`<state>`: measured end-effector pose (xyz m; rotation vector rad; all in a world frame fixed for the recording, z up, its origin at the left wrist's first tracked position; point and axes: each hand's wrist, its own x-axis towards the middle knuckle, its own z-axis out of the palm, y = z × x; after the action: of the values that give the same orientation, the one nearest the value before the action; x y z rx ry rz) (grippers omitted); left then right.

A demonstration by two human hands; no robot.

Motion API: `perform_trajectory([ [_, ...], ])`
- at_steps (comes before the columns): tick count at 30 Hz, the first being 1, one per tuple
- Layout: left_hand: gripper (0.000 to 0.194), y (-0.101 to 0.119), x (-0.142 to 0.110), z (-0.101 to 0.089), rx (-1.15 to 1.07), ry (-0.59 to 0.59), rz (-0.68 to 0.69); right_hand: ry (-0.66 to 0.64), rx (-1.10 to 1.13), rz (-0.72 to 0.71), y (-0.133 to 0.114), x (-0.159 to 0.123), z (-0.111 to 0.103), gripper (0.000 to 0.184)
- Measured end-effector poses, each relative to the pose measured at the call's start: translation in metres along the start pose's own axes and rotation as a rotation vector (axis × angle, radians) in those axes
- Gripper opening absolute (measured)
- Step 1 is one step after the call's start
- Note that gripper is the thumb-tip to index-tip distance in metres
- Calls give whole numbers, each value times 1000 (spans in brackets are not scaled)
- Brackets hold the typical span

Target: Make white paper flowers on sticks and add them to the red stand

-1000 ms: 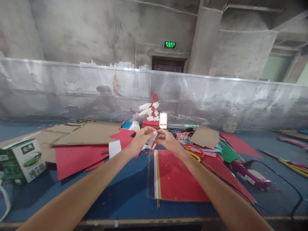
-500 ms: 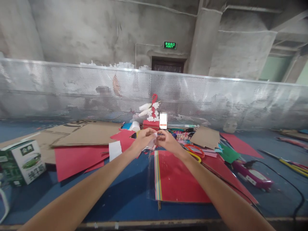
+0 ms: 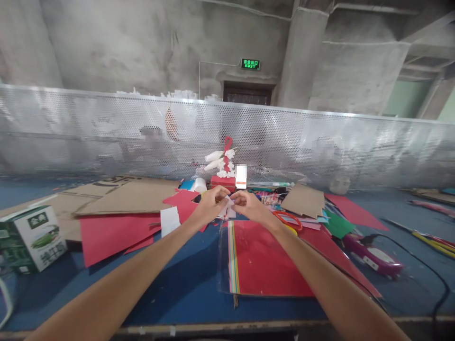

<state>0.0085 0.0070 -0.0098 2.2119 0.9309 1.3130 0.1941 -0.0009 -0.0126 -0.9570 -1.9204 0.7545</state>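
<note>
Both my arms reach forward over the blue table (image 3: 185, 279). My left hand (image 3: 209, 205) and my right hand (image 3: 249, 205) meet at the middle, and each pinches a small white paper piece (image 3: 228, 204) held between them. They hover just beyond a red paper pack in clear wrap (image 3: 263, 260). Behind the hands stands a red and white paper craft on a red box (image 3: 223, 166). A small white card with a red mark (image 3: 241, 176) stands beside it.
Red sheets (image 3: 113, 232) and brown cardboard (image 3: 124, 196) lie at the left, with a green and white carton (image 3: 33, 237) at the far left. Scissors with red handles (image 3: 287, 220), a purple glue gun (image 3: 369, 255) with a black cable, and coloured scraps lie at the right. A perforated metal screen (image 3: 320, 142) runs behind.
My hands stay together at the same spot. The fingers have shifted a little on the white paper piece, which has turned slightly between them.
</note>
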Motion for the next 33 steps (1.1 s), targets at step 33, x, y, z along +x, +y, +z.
perform_trajectory([
  [33,22,0,3,-4,-71,-52,-45,-47,-51,-21,2,-2,-2,27],
])
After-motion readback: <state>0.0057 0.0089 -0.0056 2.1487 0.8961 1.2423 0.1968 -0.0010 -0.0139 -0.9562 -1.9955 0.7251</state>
